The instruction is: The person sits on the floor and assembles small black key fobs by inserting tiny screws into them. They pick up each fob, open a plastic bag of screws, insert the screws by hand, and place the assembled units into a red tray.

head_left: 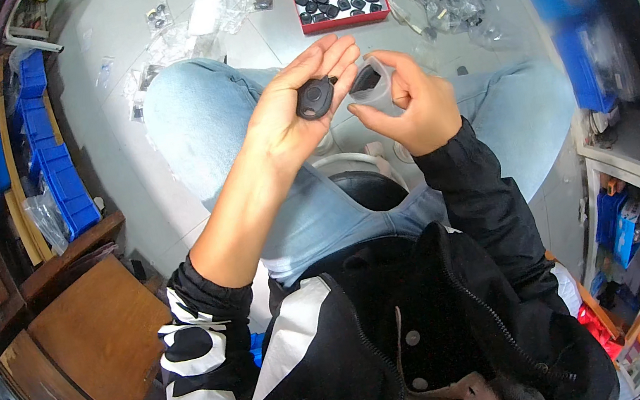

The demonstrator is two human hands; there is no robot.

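Black fob [313,98] is resting on the upturned left hand [285,124], its fingers lying outstretched and uncurled beneath. The right hand [426,106] is gripping a translucent cup [382,95], thumb and fingers closing to the cup's width. The cup is tilting just beside the left fingertips; a dark piece [364,79] is showing inside. Beyond the hands, a red-edged box [346,23] is holding many fobs [343,4] on the floor [115,119]. Clear bags [450,6] are lying right of it.
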